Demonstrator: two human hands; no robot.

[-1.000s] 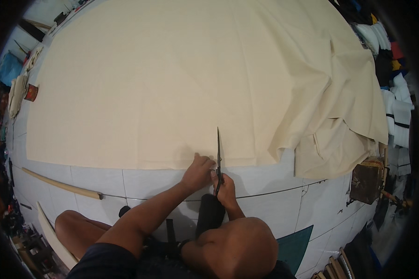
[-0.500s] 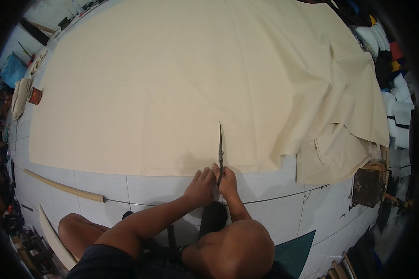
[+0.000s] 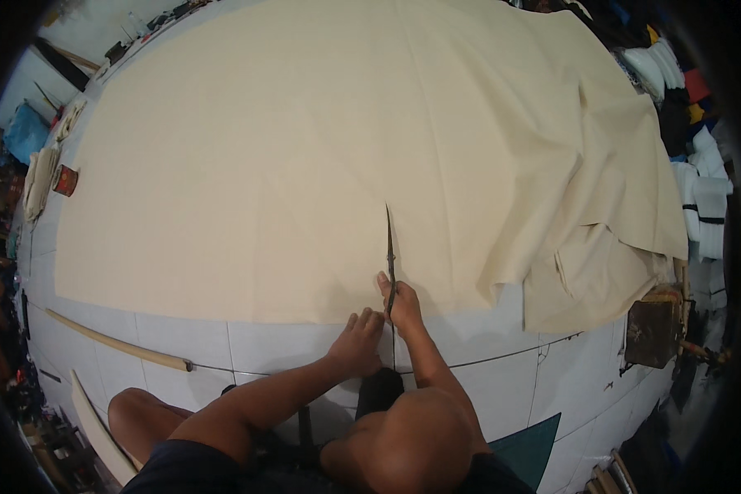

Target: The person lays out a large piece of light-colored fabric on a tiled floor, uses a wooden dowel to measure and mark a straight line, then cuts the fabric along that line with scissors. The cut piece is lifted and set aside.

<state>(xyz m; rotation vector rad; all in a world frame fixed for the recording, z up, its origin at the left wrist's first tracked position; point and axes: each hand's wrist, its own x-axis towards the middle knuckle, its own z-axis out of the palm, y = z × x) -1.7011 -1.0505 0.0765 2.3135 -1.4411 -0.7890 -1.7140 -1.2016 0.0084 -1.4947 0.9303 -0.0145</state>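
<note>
Scissors (image 3: 389,259) run into near edge of cream cloth (image 3: 305,165) spread on white tiled floor (image 3: 502,370); right hand (image 3: 401,305) fingers closed on handles, left hand (image 3: 356,346) flat beside cut, fingers narrow.

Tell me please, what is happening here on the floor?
A person sits on the white tiled floor and cuts a large cream cloth spread flat over it. The right hand works a pair of scissors, blades pointing away into a slit that starts at the near edge. The left hand presses flat by the cloth's near edge, just left of the cut. At the right, the cloth lies in loose folds.
</note>
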